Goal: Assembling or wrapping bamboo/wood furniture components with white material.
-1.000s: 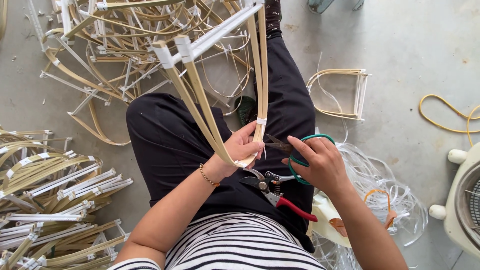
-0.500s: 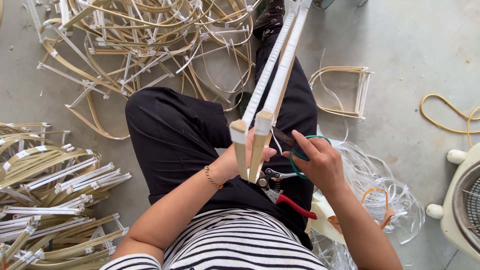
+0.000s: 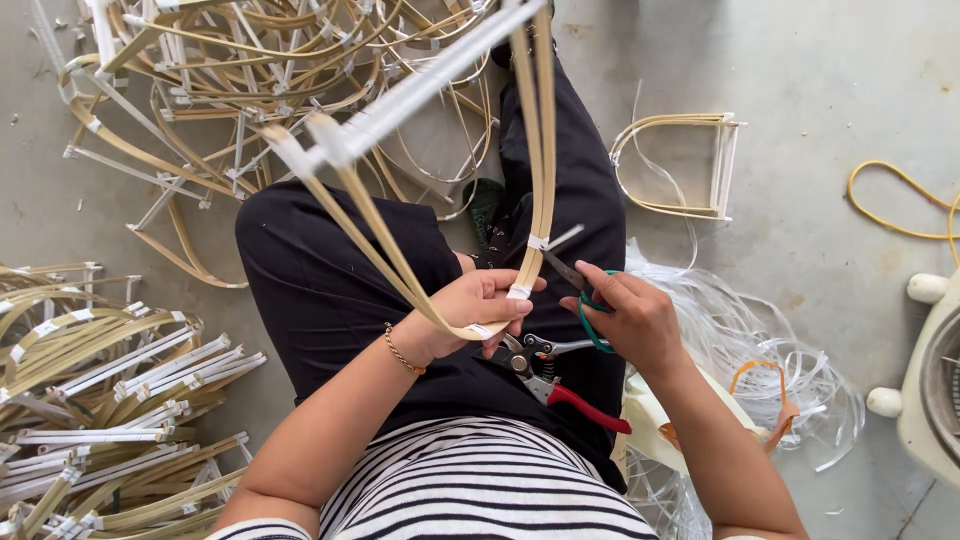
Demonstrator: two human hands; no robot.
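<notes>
Left hand [image 3: 470,310] clenched on bamboo frame [image 3: 440,170] at its bent base, frame rising toward 12 o'clock. Right hand [image 3: 630,320] grasping green scissors [image 3: 580,290], blades at white tape [image 3: 540,242]. Step: trimming tape end. Next move likely needs steady frame, clean snip.
</notes>
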